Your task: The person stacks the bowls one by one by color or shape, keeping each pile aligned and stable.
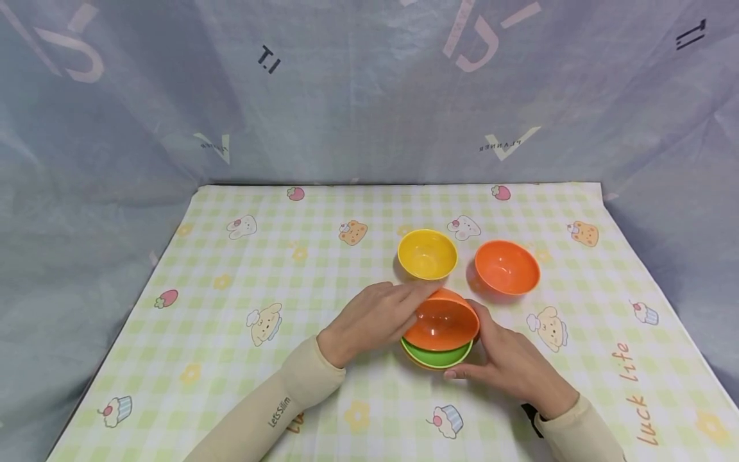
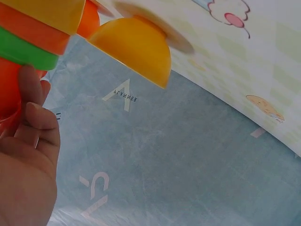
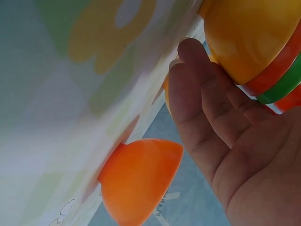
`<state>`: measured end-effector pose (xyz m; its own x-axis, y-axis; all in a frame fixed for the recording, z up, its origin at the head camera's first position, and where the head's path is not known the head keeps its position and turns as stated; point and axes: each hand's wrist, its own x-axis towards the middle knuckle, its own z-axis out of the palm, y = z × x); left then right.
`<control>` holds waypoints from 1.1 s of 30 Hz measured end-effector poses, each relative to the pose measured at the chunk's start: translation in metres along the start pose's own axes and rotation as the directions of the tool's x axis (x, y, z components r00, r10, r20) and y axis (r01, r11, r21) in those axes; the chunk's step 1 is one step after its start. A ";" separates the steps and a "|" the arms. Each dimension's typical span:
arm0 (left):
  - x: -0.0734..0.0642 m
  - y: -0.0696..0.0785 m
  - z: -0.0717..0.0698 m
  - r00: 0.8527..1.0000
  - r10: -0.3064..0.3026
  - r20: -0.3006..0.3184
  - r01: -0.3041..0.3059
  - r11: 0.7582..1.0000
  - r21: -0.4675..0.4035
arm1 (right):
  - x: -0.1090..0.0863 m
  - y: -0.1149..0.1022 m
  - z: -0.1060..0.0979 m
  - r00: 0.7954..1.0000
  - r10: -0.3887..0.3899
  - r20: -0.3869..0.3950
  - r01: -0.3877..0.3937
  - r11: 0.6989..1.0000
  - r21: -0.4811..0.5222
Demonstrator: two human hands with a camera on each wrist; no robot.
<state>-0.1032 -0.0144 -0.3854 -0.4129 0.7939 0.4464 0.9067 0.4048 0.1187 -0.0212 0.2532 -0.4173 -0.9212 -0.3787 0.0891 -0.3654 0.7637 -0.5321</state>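
Note:
My left hand [image 1: 378, 319] grips the rim of an orange bowl [image 1: 441, 326], tilted over a stack with its inside facing me. Directly under it in the stack is a green bowl [image 1: 441, 358]. Below the green one, the left wrist view shows another orange bowl [image 2: 35, 30] and a yellow bowl [image 2: 51, 14] at the bottom. My right hand [image 1: 514, 362] lies against the stack's right side, its thumb by the near rim. In the right wrist view its fingers [image 3: 188, 89] extend fairly straight alongside the yellow bowl.
Behind the stack stands a separate yellow bowl [image 1: 427, 255]. To its right is a single orange bowl [image 1: 507, 268]. Both are upright on the checked tablecloth [image 1: 323, 276]. A grey-blue curtain [image 1: 369, 96] hangs around the table's far side.

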 end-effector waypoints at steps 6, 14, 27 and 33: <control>0.001 0.000 0.001 0.999 -0.040 0.019 0.040 0.999 -0.014 | 0.000 -0.001 -0.001 1.000 0.016 0.006 -0.016 1.000 0.007; 0.000 -0.002 0.004 0.998 -0.053 0.019 0.054 0.998 -0.044 | 0.000 -0.001 -0.001 1.000 0.017 0.006 -0.017 1.000 0.009; 0.000 -0.004 0.005 0.992 -0.117 0.040 0.121 0.988 -0.094 | 0.000 0.000 0.000 1.000 0.010 0.002 -0.010 1.000 0.010; -0.001 -0.005 0.006 0.985 -0.152 0.083 0.161 0.981 -0.106 | 0.001 0.000 -0.001 1.000 0.016 0.002 -0.016 1.000 0.013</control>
<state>-0.1075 -0.0148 -0.3917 -0.5520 0.7578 0.3477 0.8324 0.4770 0.2819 -0.0220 0.2537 -0.4168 -0.9266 -0.3677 0.0791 -0.3492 0.7627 -0.5444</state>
